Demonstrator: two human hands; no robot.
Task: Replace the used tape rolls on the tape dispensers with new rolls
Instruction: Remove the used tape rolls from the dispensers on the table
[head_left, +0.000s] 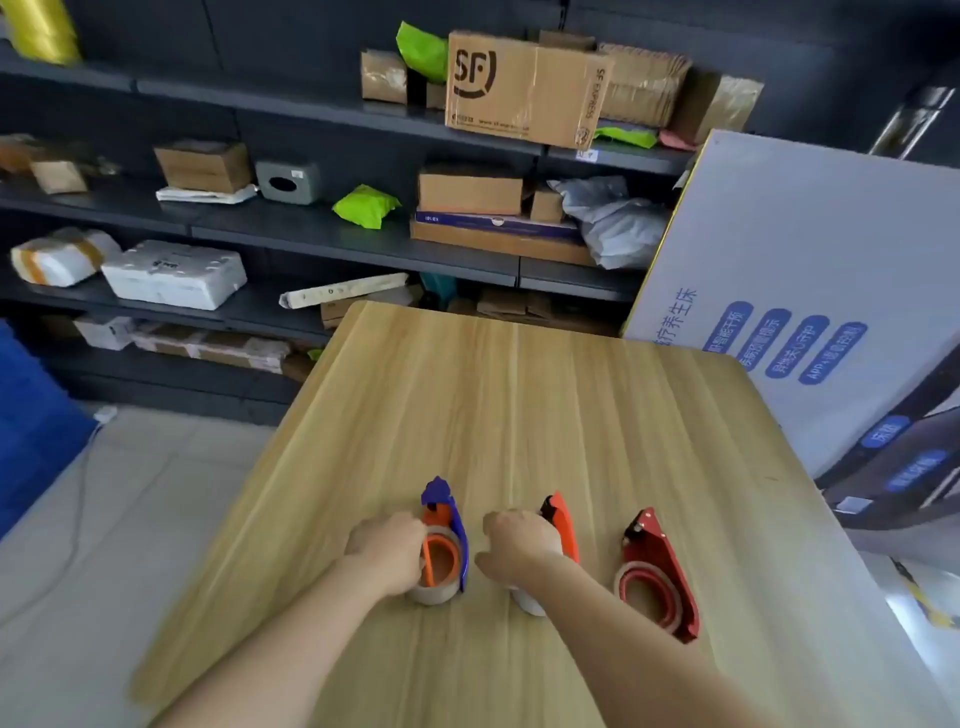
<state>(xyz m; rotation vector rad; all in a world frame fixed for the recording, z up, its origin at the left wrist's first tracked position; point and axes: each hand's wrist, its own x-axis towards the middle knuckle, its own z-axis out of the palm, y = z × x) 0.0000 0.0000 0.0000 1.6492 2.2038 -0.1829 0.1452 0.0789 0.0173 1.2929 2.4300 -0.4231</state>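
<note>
Three tape dispensers stand in a row on the wooden table (519, 395). The blue one (448, 525) at the left holds an orange core and a tape roll (435, 571); my left hand (387, 551) grips that roll from its left side. The orange dispenser (561, 522) is in the middle, and my right hand (519, 545) is closed over its roll, which shows white (529, 603) below the hand. A red dispenser (657, 566) stands untouched at the right with a thin roll on its red core.
Dark shelves (311, 234) with cardboard boxes, foam boxes and green bags run behind the table. A large white printed carton (810, 291) leans at the table's right edge. A blue object (31, 426) and a cable lie on the floor to the left.
</note>
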